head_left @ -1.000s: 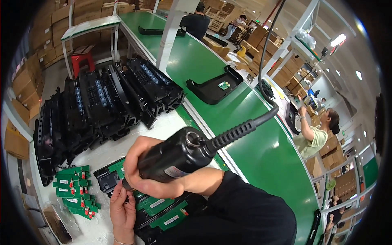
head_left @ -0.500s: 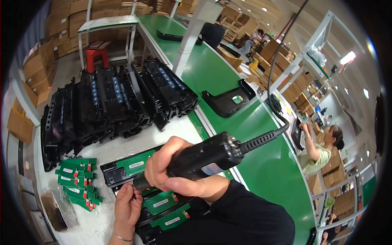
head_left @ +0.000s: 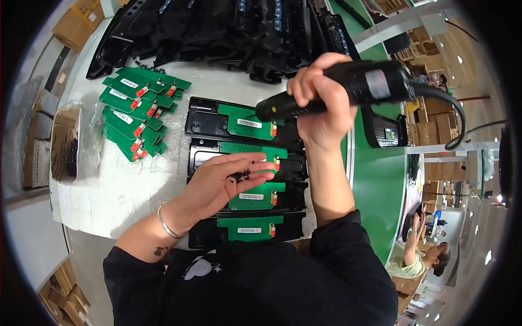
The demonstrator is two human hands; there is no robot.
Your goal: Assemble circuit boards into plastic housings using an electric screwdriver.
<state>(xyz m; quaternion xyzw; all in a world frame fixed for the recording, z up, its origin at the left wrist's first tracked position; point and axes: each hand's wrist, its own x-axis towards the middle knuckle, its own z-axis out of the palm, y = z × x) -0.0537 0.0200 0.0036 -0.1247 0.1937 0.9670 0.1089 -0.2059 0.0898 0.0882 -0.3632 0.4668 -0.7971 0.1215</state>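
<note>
With my left hand [head_left: 228,182] cupped open under a few small black screws [head_left: 241,175] and my right hand [head_left: 321,95] clenched on the electric screwdriver [head_left: 348,89], I'd keep its tip square over the top green board [head_left: 247,120].

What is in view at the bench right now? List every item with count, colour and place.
black trays with boards: four, each with a green board, in a column at bench centre
loose circuit boards: a green pile, count unclear, bench left
black housings: a row, count unclear, far edge
small screws: a few, black, in the left palm
electric screwdriver: one, black, corded, tip over the top tray
open carton: one, brown, far left
conveyor belt: green, at right
left hand: palm up, cupping screws
right hand: gripping the screwdriver
</note>
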